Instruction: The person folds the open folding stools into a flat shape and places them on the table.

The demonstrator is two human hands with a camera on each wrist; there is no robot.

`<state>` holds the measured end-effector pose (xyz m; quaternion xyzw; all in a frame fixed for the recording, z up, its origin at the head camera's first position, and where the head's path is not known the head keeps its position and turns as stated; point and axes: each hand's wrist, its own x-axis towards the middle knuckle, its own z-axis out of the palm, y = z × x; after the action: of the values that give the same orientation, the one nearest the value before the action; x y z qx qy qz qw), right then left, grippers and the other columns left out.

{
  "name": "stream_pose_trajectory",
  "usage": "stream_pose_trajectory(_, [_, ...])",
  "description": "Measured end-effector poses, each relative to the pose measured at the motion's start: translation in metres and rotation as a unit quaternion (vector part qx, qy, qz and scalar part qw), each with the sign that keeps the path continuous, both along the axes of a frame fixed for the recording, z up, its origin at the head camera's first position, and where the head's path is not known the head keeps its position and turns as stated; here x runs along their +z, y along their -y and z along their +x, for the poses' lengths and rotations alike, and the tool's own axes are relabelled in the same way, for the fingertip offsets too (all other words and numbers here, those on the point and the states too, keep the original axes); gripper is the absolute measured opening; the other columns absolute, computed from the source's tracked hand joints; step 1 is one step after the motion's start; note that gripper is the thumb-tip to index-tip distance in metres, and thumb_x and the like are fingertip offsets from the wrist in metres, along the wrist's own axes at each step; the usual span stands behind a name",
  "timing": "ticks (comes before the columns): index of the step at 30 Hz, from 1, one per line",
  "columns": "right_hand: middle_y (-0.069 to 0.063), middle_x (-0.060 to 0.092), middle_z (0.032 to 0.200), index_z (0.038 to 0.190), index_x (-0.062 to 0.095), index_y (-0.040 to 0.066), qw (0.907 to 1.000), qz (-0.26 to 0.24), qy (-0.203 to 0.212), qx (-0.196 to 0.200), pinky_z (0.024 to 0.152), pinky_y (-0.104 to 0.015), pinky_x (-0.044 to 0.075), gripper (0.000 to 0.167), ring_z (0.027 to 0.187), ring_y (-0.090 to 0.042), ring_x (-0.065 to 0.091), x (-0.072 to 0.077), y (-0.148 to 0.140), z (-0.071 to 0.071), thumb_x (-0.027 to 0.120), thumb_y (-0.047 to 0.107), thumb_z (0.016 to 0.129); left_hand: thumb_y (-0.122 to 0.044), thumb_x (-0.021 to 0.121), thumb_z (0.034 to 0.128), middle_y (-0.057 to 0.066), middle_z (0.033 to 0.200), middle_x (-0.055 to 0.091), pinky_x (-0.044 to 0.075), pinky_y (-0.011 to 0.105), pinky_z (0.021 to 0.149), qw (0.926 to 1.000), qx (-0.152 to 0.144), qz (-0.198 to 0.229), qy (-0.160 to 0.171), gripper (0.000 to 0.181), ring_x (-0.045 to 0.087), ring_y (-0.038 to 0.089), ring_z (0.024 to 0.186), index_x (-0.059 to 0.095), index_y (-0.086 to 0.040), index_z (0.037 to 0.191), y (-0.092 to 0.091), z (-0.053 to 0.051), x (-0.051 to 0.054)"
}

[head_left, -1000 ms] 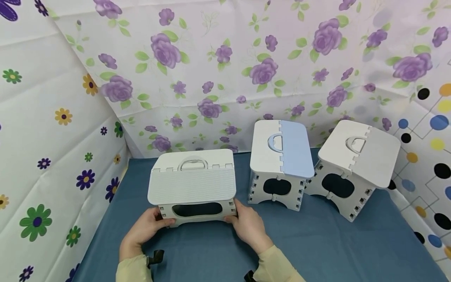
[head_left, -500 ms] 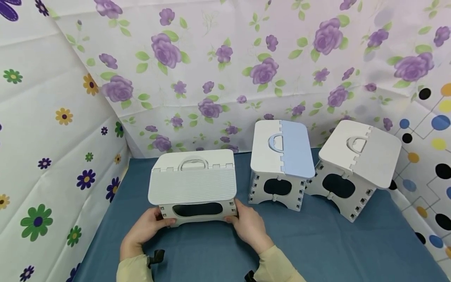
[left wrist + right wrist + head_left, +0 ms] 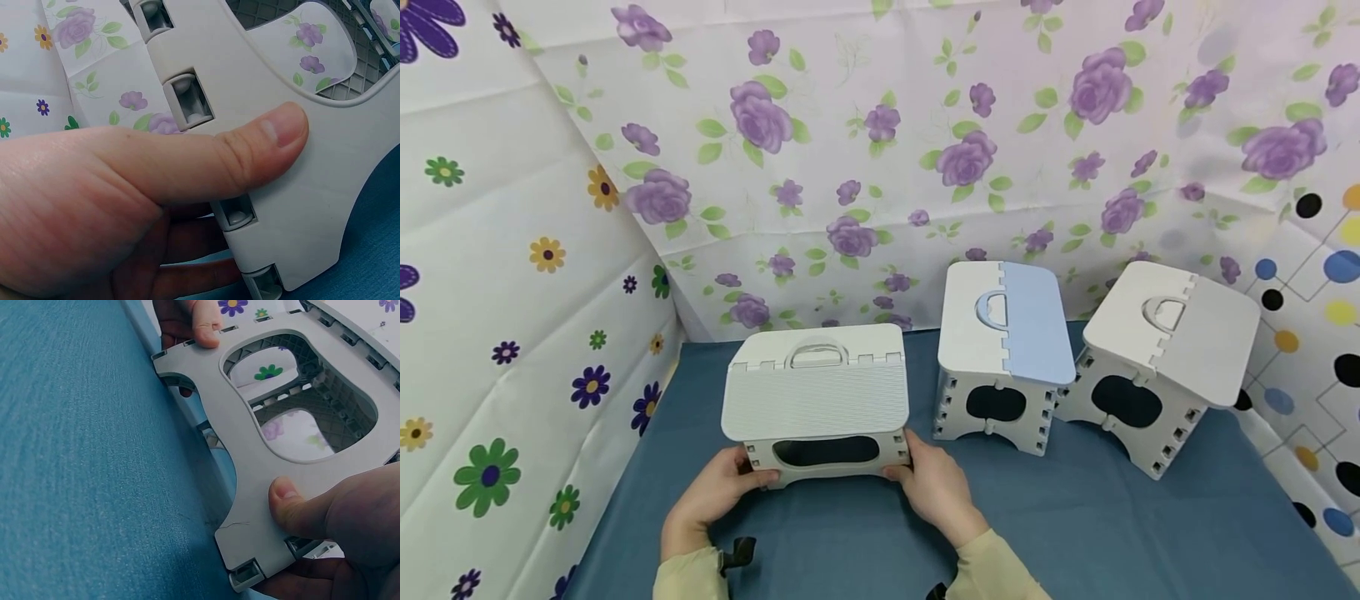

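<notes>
An unfolded white folding step stool (image 3: pixel 816 400) is upright at the left of the blue cloth, its carry handle (image 3: pixel 816 354) on top. My left hand (image 3: pixel 715 496) grips its front left leg, thumb (image 3: pixel 250 156) flat on the front panel and fingers (image 3: pixel 197 275) behind the edge. At the front right leg, my right hand (image 3: pixel 942 492) grips likewise, thumb (image 3: pixel 290 503) on the panel below the oval opening. Part of the right-hand fingers is hidden behind the leg. In the right wrist view the left hand (image 3: pixel 200 322) shows at the far leg.
Right of the held stool stands a white-and-blue folding stool (image 3: pixel 1037 325). Close beside it, a white-and-grey folding stool (image 3: pixel 1210 333) stands at an angle. Blue cloth (image 3: pixel 850 550) covers the table. Flowered sheets (image 3: pixel 820 167) hang behind, with patterned sheets at both sides.
The whole head view has shifted slightly, so everything appears a little lower and further right. Both hands keep the same grip, and the stools hold their places.
</notes>
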<state>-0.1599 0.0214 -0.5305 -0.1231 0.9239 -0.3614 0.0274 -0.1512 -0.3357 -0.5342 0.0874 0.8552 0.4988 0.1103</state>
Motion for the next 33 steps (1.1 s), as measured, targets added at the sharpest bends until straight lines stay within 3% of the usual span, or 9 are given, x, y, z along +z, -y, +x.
stream_pose_trajectory(7, [-0.008,0.078,0.111,0.138,0.065,0.015,1.0,0.005,0.008,0.002,0.069,-0.046,0.056,0.051,0.09,-0.027,0.074,-0.0007,0.0005,-0.0011,0.082,0.038,0.096,-0.022,0.078,0.1009,0.009,0.106,0.076,0.057,0.035,0.074,1.0,0.003,0.002,-0.003,0.032,0.069,0.019,0.086,0.072,0.001,0.122,0.0003,-0.0006,0.0001])
stream_pose_trajectory(33, [-0.007,0.078,0.109,0.133,0.066,0.016,1.0,0.008,0.004,0.002,0.069,-0.046,0.056,0.046,0.088,-0.025,0.073,-0.0006,-0.0014,-0.0009,0.081,0.038,0.096,-0.024,0.078,0.1014,0.009,0.108,0.076,0.057,0.034,0.075,0.9999,0.002,0.004,0.009,0.033,0.069,0.019,0.088,0.072,0.002,0.122,-0.0028,-0.0018,-0.0014])
